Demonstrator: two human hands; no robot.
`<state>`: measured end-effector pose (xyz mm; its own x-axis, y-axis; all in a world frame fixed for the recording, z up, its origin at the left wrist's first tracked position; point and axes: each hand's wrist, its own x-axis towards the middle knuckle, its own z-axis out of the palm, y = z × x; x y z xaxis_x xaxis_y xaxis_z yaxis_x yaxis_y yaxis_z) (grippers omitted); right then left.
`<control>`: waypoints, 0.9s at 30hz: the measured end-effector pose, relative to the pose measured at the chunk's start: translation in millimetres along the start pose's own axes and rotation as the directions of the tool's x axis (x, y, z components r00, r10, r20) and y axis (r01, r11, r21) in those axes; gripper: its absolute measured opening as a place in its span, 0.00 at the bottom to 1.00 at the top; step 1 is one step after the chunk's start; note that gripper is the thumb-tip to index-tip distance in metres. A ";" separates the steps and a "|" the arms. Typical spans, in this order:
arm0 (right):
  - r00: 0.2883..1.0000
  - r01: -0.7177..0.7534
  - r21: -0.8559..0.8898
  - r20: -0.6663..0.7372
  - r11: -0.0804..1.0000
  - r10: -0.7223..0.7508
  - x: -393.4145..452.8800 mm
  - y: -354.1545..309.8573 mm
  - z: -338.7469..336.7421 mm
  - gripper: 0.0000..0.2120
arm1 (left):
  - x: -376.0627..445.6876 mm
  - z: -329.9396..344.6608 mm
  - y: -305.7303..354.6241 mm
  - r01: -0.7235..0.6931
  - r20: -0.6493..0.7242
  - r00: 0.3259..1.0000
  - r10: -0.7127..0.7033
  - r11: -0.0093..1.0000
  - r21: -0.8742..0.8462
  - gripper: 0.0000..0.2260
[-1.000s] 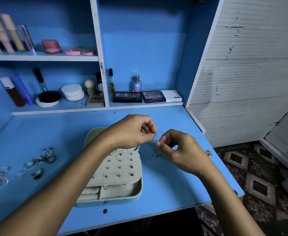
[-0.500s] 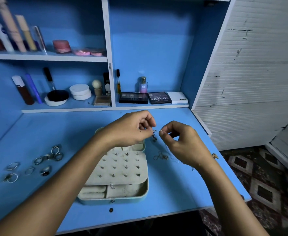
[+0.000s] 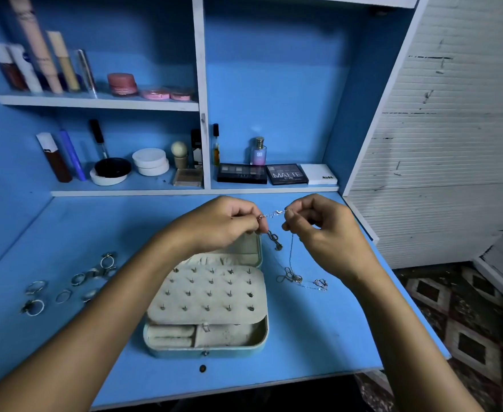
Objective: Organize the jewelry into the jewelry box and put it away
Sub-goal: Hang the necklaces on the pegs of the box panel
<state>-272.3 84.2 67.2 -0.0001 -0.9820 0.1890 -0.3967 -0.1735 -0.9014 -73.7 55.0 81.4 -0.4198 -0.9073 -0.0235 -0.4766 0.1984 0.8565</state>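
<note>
Above the far right corner of the open jewelry box (image 3: 205,295), a thin chain necklace (image 3: 274,214) was stretched between both hands. Its clasp section ran taut from the left hand (image 3: 220,224) to the right hand (image 3: 324,230), and the rest hung down from the right hand to a small heap of chain (image 3: 291,276) on the blue desk (image 3: 318,337) just right of the box. A short dark pendant (image 3: 275,240) dangled below the left fingertips. The left hand's thumb and forefinger were pinched on one end of the clasp section, its other fingers curled in. The right hand's thumb and forefinger were pinched on the other end, the remaining fingers loosely bent.

The box lay in the middle of the desk, its peg panel carrying rows of studs, with the near edge of the box close to the desk's near edge. A cluster of rings (image 3: 66,283) lay well to the left. Bare desk showed between rings and box, and to the right up to the desk's right edge. Far behind the hands, palettes (image 3: 274,173) sat on the low shelf (image 3: 184,191).
</note>
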 end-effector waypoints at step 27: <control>0.966 0.252 -0.134 0.089 0.958 -0.242 45.7 -67.9 11.1 0.12 | -9.8 -60.8 19.8 -0.143 -0.234 0.963 0.135 0.990 -0.016 0.08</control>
<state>-235.2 50.3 132.7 0.1776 -0.9136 0.3659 -0.5028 -0.4038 -0.7643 -32.0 45.2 129.9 -0.2876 -0.9335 0.2141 -0.3994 0.3201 0.8591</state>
